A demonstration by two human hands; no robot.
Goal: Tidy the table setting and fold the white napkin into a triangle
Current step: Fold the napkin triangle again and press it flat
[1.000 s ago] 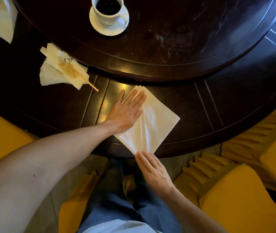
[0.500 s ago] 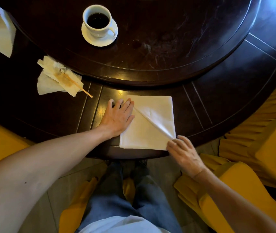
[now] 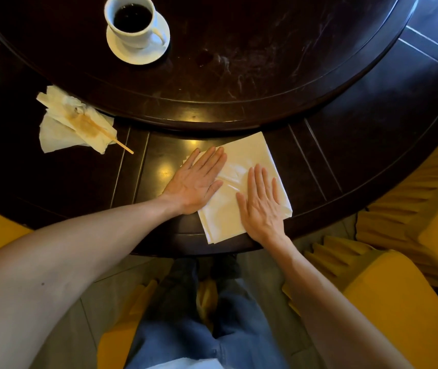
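My left hand (image 3: 195, 182) still lies flat on the white napkin (image 3: 242, 158) at the worktop's (image 3: 79, 179) near edge; my right hand (image 3: 262, 202), pinching a corner half a second ago, now presses flat beside it. I judge smoothing, fold pending. The soiled tissue (image 3: 71, 123) and coffee cup (image 3: 132, 25) sit well apart, obstructing nothing.
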